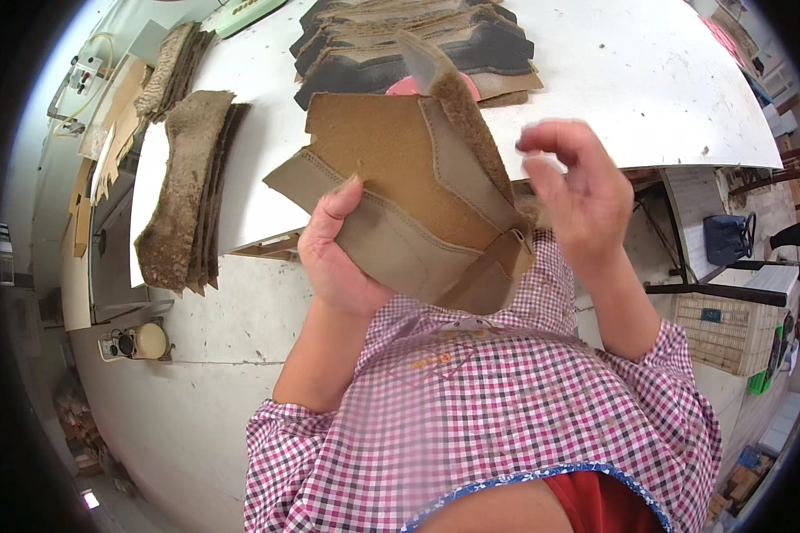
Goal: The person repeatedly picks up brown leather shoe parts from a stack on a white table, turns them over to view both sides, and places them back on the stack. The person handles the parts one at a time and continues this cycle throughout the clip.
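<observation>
My left hand [336, 258] grips a stitched brown shoe-upper piece [391, 155] by its lower left side, with the thumb on top and the other fingers hidden beneath. The piece has a tan flat face, taupe panels with stitch lines along their edges, and a fuzzy fleece-like side standing up at the right. Its lower end is folded near my apron. Just right of the piece, my right hand [587, 191] is raised with fingers curved and a gap between thumb and forefinger. Nothing shows between them, and that hand appears apart from the piece.
On the white table [631, 80], a stack of dark and brown pieces [418, 49] lies ahead, partly over something pink [404, 86]. Fuzzy brown pieces [187, 191] are stacked at the left edge. A plastic crate [720, 333] and a dark bag [729, 238] are at the right.
</observation>
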